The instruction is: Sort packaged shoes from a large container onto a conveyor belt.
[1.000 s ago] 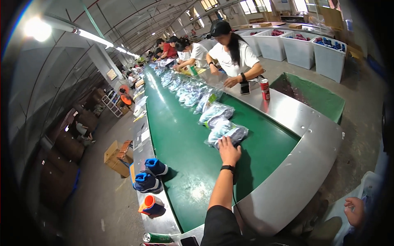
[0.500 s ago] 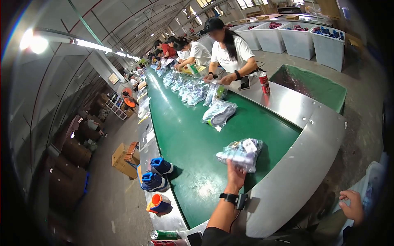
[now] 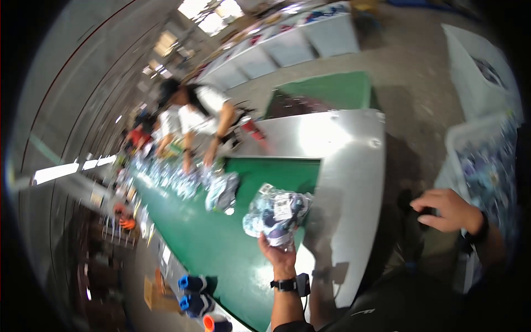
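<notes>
A clear plastic bag of shoes (image 3: 265, 214), bluish-purple with white labels, rests in my left hand (image 3: 279, 257) above the green conveyor belt (image 3: 232, 265). The fingers of that hand are partly hidden under the bag. Off to the right, my right hand (image 3: 448, 210) is held in the air with nothing visible in it, its thumb apart from the curved fingers. Closest to it is a pale bin (image 3: 452, 138) filled with bagged shoes. Another bagged shoe pair (image 3: 222, 191) lies farther up the belt.
Metal edging (image 3: 354, 205) borders the belt's near end. Blue shoes (image 3: 193, 304) and an orange-rimmed item (image 3: 215, 322) stand on the left ledge. Across the belt, a co-worker (image 3: 199, 110) handles bags near a red can (image 3: 253, 128). Behind are a green-lined container (image 3: 332, 88) and white bins (image 3: 332, 39).
The view has swung right, bringing the filled bin into fuller view. My left hand still holds the bag, now showing its labels more. My right hand appears farther forward, beside the bin.
</notes>
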Demonstrator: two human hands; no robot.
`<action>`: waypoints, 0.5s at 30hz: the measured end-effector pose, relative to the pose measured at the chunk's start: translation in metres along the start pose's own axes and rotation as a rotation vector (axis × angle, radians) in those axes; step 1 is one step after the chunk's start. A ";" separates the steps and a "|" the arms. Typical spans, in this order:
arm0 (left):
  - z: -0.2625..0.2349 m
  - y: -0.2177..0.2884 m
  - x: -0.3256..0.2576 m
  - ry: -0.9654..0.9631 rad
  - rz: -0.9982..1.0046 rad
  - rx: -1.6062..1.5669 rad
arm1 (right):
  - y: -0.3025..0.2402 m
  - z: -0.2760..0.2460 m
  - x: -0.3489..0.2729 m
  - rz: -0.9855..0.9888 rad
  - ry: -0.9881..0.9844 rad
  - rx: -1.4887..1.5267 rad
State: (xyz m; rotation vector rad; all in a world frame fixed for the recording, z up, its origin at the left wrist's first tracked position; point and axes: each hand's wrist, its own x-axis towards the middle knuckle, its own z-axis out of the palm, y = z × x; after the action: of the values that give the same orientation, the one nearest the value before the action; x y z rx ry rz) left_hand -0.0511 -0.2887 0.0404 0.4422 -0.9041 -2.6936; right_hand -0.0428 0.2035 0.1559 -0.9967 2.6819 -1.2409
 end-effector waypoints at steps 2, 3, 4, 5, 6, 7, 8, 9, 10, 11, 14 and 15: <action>0.040 -0.007 -0.023 -0.062 -0.040 0.046 | -0.004 0.004 0.014 -0.058 0.001 0.032; 0.055 -0.013 -0.027 -0.089 -0.084 0.028 | -0.005 0.004 0.021 -0.072 0.003 0.044; 0.075 -0.025 -0.032 -0.120 -0.145 0.040 | -0.005 0.004 0.022 -0.119 0.047 0.009; 0.093 -0.037 -0.037 -0.152 -0.203 0.056 | -0.003 0.007 0.022 -0.168 0.091 -0.025; 0.108 -0.051 -0.041 -0.182 -0.267 0.075 | -0.006 0.007 0.020 -0.162 0.113 -0.074; 0.121 -0.067 -0.045 -0.219 -0.312 0.093 | -0.008 0.007 0.019 -0.158 0.132 -0.122; 0.132 -0.076 -0.050 -0.254 -0.350 0.120 | -0.009 0.013 0.022 -0.177 0.164 -0.115; 0.144 -0.090 -0.058 -0.232 -0.372 0.164 | -0.010 0.015 0.022 -0.187 0.195 -0.126; 0.151 -0.101 -0.067 -0.262 -0.390 0.208 | -0.013 0.019 0.025 -0.204 0.195 -0.130; 0.159 -0.112 -0.076 -0.305 -0.418 0.248 | -0.016 0.025 0.026 -0.211 0.200 -0.145; 0.172 -0.139 -0.102 -0.395 -0.498 0.336 | -0.020 0.043 0.031 -0.158 0.144 -0.294; 0.183 -0.142 -0.115 -0.446 -0.517 0.362 | -0.021 0.046 0.032 -0.115 0.106 -0.375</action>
State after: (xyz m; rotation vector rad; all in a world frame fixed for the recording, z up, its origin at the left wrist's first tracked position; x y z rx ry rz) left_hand -0.0337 -0.0415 0.1150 0.1495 -1.6107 -3.1673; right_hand -0.0440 0.1447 0.1462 -1.1672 3.0531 -0.8387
